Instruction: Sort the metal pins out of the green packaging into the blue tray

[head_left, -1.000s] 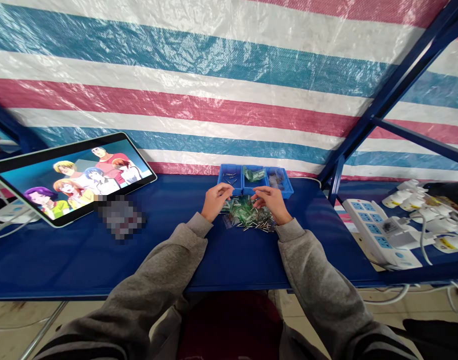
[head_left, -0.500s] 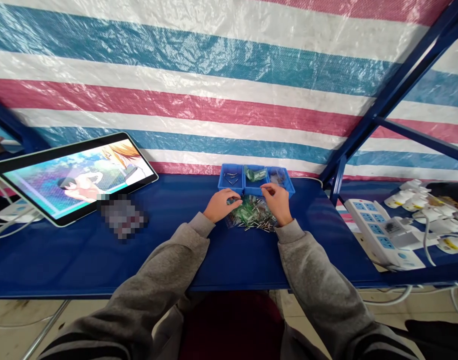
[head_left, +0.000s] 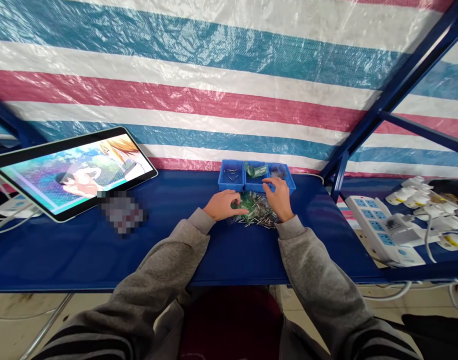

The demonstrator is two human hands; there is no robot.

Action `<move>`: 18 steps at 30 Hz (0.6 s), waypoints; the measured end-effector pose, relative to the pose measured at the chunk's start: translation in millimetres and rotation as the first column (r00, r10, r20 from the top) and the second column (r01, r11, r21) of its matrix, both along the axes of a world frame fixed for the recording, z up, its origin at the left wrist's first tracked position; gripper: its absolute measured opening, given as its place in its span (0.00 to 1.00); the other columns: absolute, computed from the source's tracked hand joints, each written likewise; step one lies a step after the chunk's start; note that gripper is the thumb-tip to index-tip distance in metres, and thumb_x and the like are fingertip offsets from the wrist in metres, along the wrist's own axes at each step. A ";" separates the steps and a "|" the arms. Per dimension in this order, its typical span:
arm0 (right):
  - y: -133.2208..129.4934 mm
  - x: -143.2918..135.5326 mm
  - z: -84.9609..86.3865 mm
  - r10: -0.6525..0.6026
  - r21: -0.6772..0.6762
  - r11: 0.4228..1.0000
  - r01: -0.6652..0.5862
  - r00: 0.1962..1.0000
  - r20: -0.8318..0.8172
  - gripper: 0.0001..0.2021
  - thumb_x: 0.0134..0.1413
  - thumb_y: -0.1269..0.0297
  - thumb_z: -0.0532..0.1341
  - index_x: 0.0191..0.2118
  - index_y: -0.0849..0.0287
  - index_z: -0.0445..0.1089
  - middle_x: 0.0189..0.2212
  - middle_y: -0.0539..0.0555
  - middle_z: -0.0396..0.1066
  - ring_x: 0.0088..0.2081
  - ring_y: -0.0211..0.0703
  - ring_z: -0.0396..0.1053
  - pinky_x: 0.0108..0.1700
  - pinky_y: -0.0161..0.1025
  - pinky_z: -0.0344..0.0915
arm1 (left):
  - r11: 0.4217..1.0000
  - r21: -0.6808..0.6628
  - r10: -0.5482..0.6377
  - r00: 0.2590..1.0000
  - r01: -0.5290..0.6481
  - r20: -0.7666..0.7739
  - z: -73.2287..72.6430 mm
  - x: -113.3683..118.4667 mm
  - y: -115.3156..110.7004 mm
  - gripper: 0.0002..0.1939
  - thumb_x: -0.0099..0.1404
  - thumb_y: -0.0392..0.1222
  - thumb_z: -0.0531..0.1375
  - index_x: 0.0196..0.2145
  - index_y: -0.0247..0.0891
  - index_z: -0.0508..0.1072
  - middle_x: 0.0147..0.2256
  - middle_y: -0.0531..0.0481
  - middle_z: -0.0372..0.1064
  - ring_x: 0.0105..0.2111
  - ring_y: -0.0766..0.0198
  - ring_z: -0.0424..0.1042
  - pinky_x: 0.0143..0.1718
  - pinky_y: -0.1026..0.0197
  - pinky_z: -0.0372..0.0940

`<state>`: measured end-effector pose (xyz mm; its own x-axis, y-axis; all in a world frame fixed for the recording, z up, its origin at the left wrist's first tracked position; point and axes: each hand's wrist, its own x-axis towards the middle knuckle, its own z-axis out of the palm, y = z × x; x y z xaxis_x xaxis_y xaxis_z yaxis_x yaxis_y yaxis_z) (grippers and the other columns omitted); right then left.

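A pile of small metal pins and green and clear plastic bags (head_left: 256,210) lies on the blue table. My left hand (head_left: 223,204) is at the pile's left side, thumb and fingers apart, with nothing visible between them. Over the front edge of the right compartment is my right hand (head_left: 278,196), its thumb and forefinger curled close; whether anything small is between them cannot be made out. Behind the pile stands a blue three-compartment tray (head_left: 225,187). Its left compartment holds a few metal pins (head_left: 232,176), the middle one a green bag (head_left: 256,170), the right one clear bags (head_left: 277,173).
A tablet (head_left: 77,172) showing a cartoon leans at the left, with a pixelated item (head_left: 124,215) in front of it. At the right are a white power strip (head_left: 379,230), white bottles (head_left: 409,195) and cables. Blue frame bars (head_left: 394,95) rise behind, before a striped sheet.
My left hand's thumb and fingers have spread wider and it has moved slightly right. My right hand has shifted a little up, nearer the right compartment. The view has tilted slightly.
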<state>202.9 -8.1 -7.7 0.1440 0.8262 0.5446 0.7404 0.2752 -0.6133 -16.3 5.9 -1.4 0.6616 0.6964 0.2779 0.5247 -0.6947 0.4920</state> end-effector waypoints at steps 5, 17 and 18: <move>-2.0 -3.2 1.0 0.049 -0.024 0.999 -0.049 0.999 -0.010 0.10 0.56 0.65 0.56 0.36 0.58 0.75 0.39 0.59 0.75 0.44 0.53 0.69 0.51 0.50 0.61 | 1.000 -0.008 -0.028 0.998 0.028 -0.047 -4.2 -0.2 1.3 0.23 0.59 0.63 0.59 0.25 0.39 0.66 0.26 0.50 0.63 0.31 0.59 0.65 0.34 0.61 0.58; -3.5 -6.7 -0.7 0.071 -0.033 0.997 -0.071 0.997 -0.004 0.11 0.56 0.63 0.55 0.36 0.58 0.75 0.38 0.59 0.75 0.43 0.53 0.69 0.48 0.50 0.62 | 1.000 -0.023 0.020 1.000 -0.020 -0.020 -8.0 0.8 3.8 0.17 0.62 0.57 0.58 0.29 0.39 0.69 0.26 0.50 0.64 0.27 0.61 0.64 0.29 0.61 0.55; -3.5 -6.9 -0.9 0.071 -0.033 0.997 -0.071 0.997 -0.003 0.11 0.56 0.63 0.55 0.36 0.58 0.75 0.38 0.59 0.75 0.43 0.53 0.69 0.48 0.50 0.62 | 0.999 -0.025 0.021 1.000 -0.021 -0.012 -8.7 1.0 4.2 0.16 0.62 0.56 0.58 0.28 0.39 0.69 0.26 0.50 0.65 0.27 0.61 0.64 0.29 0.61 0.55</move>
